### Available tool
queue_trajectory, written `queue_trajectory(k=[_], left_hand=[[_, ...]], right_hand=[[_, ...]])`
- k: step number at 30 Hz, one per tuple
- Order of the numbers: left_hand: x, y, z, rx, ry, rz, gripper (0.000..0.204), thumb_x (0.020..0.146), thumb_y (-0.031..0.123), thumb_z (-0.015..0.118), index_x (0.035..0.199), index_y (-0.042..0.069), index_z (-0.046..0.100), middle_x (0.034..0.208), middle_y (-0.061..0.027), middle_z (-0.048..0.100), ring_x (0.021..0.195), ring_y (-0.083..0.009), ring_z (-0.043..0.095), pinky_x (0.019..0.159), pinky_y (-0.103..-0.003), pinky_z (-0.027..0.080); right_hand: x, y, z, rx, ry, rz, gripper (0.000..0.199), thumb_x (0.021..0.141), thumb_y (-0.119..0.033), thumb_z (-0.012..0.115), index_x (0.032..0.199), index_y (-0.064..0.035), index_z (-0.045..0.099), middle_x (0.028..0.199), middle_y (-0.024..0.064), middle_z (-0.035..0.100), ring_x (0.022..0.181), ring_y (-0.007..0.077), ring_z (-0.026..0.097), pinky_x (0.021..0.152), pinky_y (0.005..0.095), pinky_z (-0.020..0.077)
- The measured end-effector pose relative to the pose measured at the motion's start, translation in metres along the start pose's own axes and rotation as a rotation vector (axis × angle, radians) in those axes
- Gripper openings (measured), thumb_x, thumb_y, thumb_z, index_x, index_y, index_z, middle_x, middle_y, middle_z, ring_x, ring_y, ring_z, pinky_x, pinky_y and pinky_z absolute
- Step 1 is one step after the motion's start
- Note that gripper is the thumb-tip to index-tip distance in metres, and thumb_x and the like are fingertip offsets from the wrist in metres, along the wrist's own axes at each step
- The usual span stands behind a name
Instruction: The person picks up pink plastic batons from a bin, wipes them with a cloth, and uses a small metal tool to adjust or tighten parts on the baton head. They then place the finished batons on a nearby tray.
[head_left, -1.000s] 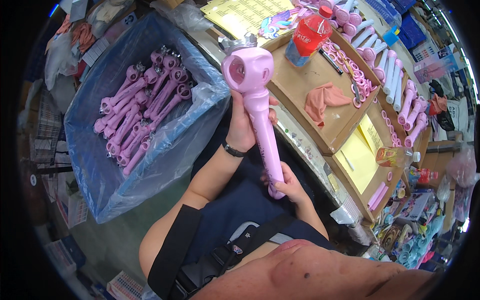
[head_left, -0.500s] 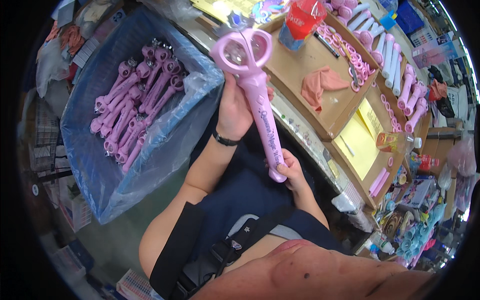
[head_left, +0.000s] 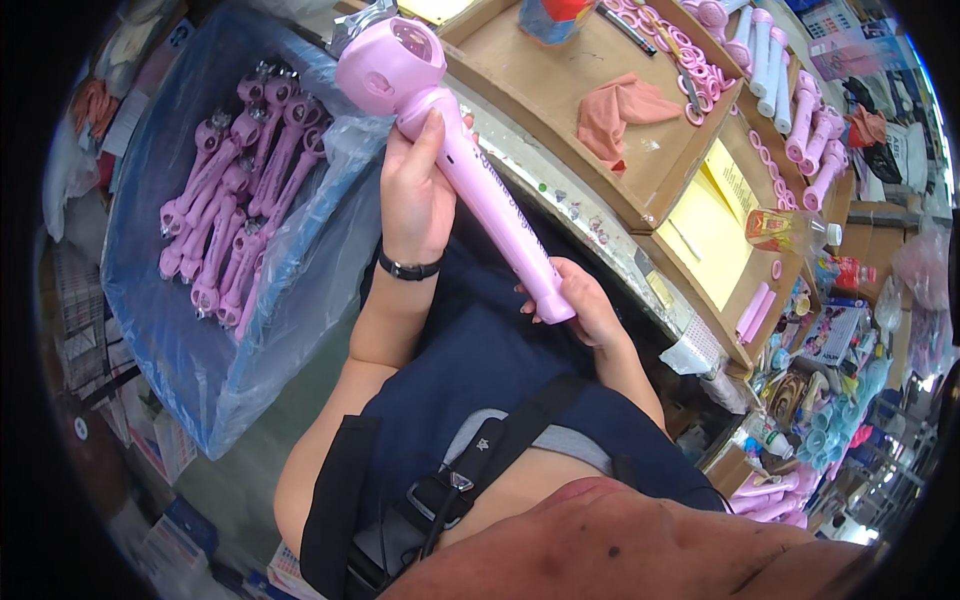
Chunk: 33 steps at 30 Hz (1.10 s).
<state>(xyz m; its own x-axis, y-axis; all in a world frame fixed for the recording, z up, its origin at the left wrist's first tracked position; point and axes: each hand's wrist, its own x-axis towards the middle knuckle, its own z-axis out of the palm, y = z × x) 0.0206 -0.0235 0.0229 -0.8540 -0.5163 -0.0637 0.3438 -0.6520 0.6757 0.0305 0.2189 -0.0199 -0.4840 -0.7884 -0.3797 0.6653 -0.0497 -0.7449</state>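
Between my two hands a pink toy wand (head_left: pixel 480 180) slants from upper left to lower right. Its round head, topped by a silvery crown piece, faces partly sideways, and dark lettering runs along the handle. My left hand (head_left: pixel 418 190) is closed round the neck just below the head, thumb on the near side. The handle's bottom end is gripped by my right hand (head_left: pixel 585 305), with the fingertips partly behind it. To the left, several similar pink wands (head_left: pixel 235 185) lie piled in a bin (head_left: pixel 225 380) lined with bluish clear plastic.
On the bench to the right, a cardboard tray (head_left: pixel 520 75) holds an orange cloth (head_left: pixel 622 115), pink rings (head_left: pixel 705 85) and scissors. Beside it lie yellow paper (head_left: pixel 705 245), a clear bottle (head_left: pixel 785 230) and more pink and white wand parts (head_left: pixel 805 115).
The wand has turned about its length, so its head now shows side-on and the lettering has shifted toward one edge. Wand and hands have moved up and left in view.
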Motion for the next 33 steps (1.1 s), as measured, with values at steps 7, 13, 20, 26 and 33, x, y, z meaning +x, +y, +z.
queue_trajectory(k=[7, 13, 20, 26, 33], left_hand=[[-0.031, -0.012, 0.043, 0.300, -0.386, 0.055, 0.058, 0.091, 0.008, 0.054, 0.140, -0.002, 0.025, 0.135, -0.0162, 0.041, 0.123, -0.0264, 0.042, 0.103, -0.038, 0.033], [-0.027, -0.015, 0.045, 1.107, -0.775, 0.484, 0.048, 0.079, 0.007, 0.067, 0.123, -0.001, 0.051, 0.131, -0.0195, 0.046, 0.121, -0.0361, 0.045, 0.102, -0.040, 0.035], [-0.034, -0.024, 0.015, 1.225, -0.902, 0.364, 0.033, 0.078, 0.005, 0.068, 0.109, 0.000, 0.059, 0.101, -0.0169, 0.063, 0.093, -0.0346, 0.060, 0.084, -0.039, 0.047], [-0.050, -0.004, -0.023, 1.462, -0.731, 0.259, 0.025, 0.080, 0.008, 0.065, 0.103, 0.000, 0.062, 0.095, -0.0160, 0.065, 0.088, -0.0331, 0.062, 0.079, -0.038, 0.048], [-0.092, 0.039, -0.076, 1.654, -0.195, 0.116, 0.020, 0.085, 0.005, 0.058, 0.104, -0.001, 0.060, 0.094, -0.0156, 0.063, 0.086, -0.0281, 0.063, 0.076, -0.033, 0.048]], right_hand=[[-0.016, -0.023, 0.001, -0.598, 0.180, -0.126, 0.049, 0.075, -0.015, 0.076, 0.117, -0.0036, 0.053, 0.100, 0.0051, 0.058, 0.094, 0.0102, 0.052, 0.083, 0.0256, 0.0427], [-0.120, -0.124, -0.036, -0.295, 0.698, -0.639, 0.047, 0.073, -0.019, 0.074, 0.110, 0.0039, 0.056, 0.079, 0.0081, 0.064, 0.068, 0.0151, 0.062, 0.064, 0.0291, 0.0527], [-0.199, -0.284, -0.206, -0.439, 1.348, -0.656, 0.042, 0.079, -0.029, 0.069, 0.103, 0.0020, 0.054, 0.077, 0.0060, 0.059, 0.059, 0.0124, 0.057, 0.051, 0.0256, 0.0470], [-0.195, -0.305, -0.385, -0.661, 1.750, -0.455, 0.040, 0.066, -0.024, 0.068, 0.082, 0.0127, 0.064, 0.075, 0.0159, 0.065, 0.061, 0.0217, 0.062, 0.054, 0.0348, 0.0471], [-0.167, -0.311, -0.480, -0.372, 1.639, -0.562, 0.038, 0.067, -0.021, 0.071, 0.087, 0.0111, 0.065, 0.078, 0.0128, 0.064, 0.063, 0.0199, 0.061, 0.054, 0.0342, 0.0470]])
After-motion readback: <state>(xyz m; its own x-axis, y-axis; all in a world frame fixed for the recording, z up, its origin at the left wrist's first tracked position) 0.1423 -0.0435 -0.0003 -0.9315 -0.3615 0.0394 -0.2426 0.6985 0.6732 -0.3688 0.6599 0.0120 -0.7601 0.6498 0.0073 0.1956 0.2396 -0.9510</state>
